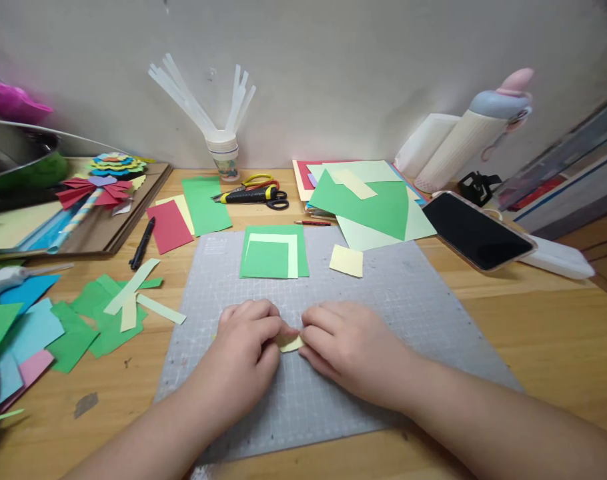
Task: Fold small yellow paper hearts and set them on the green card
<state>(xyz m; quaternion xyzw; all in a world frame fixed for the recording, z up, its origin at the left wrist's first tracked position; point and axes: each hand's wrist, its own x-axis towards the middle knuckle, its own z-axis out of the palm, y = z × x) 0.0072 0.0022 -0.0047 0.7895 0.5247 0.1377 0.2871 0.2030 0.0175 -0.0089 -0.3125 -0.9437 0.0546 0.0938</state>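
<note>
Over the middle of the grey cutting mat (383, 347), my left hand (251, 340) is closed on a small piece of pale yellow paper (289, 344). My right hand (346, 343) pinches the same piece from the other side, fingertips nearly meeting the left ones. Most of that paper is hidden under the fingers. Beyond the hands lie stacked green paper squares (267, 260) with a pale green one between them. To their right rests a loose pale yellow square (347, 261), touched by neither hand.
Green paper scraps (108, 320) lie left of the mat, near a black pen (142, 243). Behind it are a utility knife (248, 195), scissors (278, 200), a paper cup (224, 157) of white strips and a sheet pile (368, 200). A phone (478, 230) and bottle (473, 133) stand right.
</note>
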